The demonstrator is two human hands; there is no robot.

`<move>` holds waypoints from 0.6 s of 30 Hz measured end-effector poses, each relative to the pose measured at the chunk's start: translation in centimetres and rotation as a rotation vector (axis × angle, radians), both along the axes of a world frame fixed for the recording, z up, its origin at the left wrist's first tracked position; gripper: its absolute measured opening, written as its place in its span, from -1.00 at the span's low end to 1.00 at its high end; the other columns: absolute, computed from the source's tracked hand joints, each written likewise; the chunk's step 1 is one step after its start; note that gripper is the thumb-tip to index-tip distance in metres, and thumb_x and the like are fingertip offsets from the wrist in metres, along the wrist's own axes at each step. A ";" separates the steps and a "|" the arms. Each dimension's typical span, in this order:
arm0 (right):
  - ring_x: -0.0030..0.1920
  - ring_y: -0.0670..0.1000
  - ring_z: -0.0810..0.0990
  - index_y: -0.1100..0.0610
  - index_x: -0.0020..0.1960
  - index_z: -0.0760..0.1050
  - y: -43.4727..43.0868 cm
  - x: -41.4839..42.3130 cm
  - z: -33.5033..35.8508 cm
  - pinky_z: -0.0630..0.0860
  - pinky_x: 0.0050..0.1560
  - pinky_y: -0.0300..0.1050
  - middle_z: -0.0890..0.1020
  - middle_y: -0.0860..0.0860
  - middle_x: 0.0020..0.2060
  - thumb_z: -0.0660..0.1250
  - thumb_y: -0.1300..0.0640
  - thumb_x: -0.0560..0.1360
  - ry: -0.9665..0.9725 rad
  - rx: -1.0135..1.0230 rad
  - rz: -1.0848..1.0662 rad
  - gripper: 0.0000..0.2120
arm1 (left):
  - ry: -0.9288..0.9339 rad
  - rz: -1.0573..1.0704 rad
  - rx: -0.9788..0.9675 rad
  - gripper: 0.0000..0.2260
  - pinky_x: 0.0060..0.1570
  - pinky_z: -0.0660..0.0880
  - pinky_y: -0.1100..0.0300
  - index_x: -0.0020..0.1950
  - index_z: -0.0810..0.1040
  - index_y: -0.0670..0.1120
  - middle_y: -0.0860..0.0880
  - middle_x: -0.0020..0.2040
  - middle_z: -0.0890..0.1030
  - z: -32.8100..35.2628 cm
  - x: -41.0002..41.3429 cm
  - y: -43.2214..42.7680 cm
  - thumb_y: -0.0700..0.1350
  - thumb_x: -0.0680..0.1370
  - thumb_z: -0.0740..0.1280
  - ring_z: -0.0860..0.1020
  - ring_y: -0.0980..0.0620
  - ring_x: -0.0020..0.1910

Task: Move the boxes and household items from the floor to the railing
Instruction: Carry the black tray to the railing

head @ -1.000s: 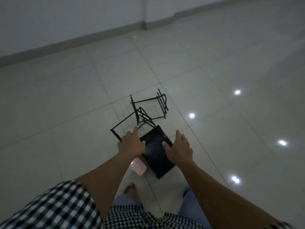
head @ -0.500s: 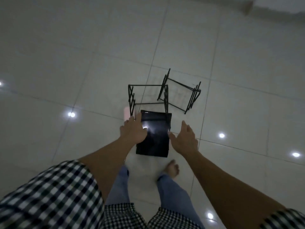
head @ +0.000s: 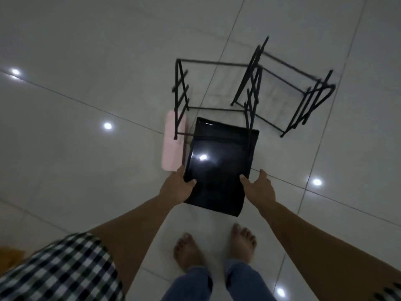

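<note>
A glossy black box [head: 219, 168] is in the middle of the head view, low over the tiled floor. My left hand [head: 176, 189] grips its left edge, thumb on top. On the right edge my right hand [head: 258, 189] rests its thumb, with the fingers straight alongside. A flat pink item [head: 172, 144] lies along the box's left side, its near end at my left hand; whether I hold it I cannot tell. A black wire rack [head: 251, 92] stands just beyond, and its near bars cross over the far end of the box and the pink item.
Pale glossy floor tiles [head: 86, 61] with ceiling-light reflections spread all around. My bare feet [head: 214, 246] stand just behind the box. An orange patch [head: 10, 257] shows at the lower left edge.
The view has tilted down and closed in on the rack. The box's far end has gone under the rack's near bars. My right hand has come in to touch the right edge.
</note>
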State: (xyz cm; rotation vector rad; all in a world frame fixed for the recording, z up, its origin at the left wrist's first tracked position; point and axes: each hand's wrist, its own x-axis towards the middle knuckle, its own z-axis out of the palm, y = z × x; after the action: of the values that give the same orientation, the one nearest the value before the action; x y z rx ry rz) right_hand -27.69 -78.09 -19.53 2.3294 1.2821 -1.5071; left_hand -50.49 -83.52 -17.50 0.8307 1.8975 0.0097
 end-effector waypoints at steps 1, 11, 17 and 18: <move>0.47 0.26 0.33 0.16 0.63 -0.01 -0.1 0.2 -2.9 0.35 0.40 0.11 0.25 0.20 0.54 0.31 -0.20 0.58 0.002 -0.009 -0.019 -0.17 | -0.004 0.021 -0.002 -0.35 0.36 0.28 0.16 0.62 0.06 -0.03 -0.10 0.55 0.29 -2.9 0.0 -0.2 0.04 0.62 0.30 0.34 -0.13 0.46; 0.16 0.17 0.58 -0.01 0.42 0.42 -0.5 0.8 -18.2 0.52 0.28 0.15 0.60 0.05 0.23 0.28 0.01 0.62 0.168 0.085 -0.325 -0.62 | 0.041 0.243 0.078 -0.60 0.33 0.40 -0.01 0.49 0.40 -0.04 -0.16 0.37 0.52 -19.9 -1.2 -0.7 -0.01 0.65 0.23 0.49 -0.24 0.31; 0.22 0.19 0.56 0.03 0.46 0.44 -1.1 0.8 -18.4 0.48 0.34 0.19 0.59 0.04 0.24 0.16 0.02 0.69 0.309 0.066 -0.581 -0.64 | 0.015 0.293 0.156 -0.63 0.38 0.31 0.02 0.52 0.35 0.02 -0.13 0.41 0.47 -19.9 -1.0 -1.1 -0.09 0.70 0.12 0.42 -0.23 0.37; 0.24 0.20 0.55 0.04 0.47 0.42 -1.2 0.7 -18.1 0.47 0.36 0.20 0.58 0.05 0.26 0.15 0.02 0.70 0.320 0.057 -0.596 -0.63 | 0.002 0.295 0.153 -0.63 0.40 0.31 0.01 0.52 0.35 0.03 -0.12 0.42 0.47 -19.7 -1.1 -1.3 -0.09 0.70 0.12 0.42 -0.22 0.38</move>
State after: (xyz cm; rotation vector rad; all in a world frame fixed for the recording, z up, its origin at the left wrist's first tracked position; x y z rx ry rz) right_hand -26.95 -79.26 -37.61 2.7448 0.6938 -2.1007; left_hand -51.60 -84.79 -37.15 0.6441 2.0240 0.3387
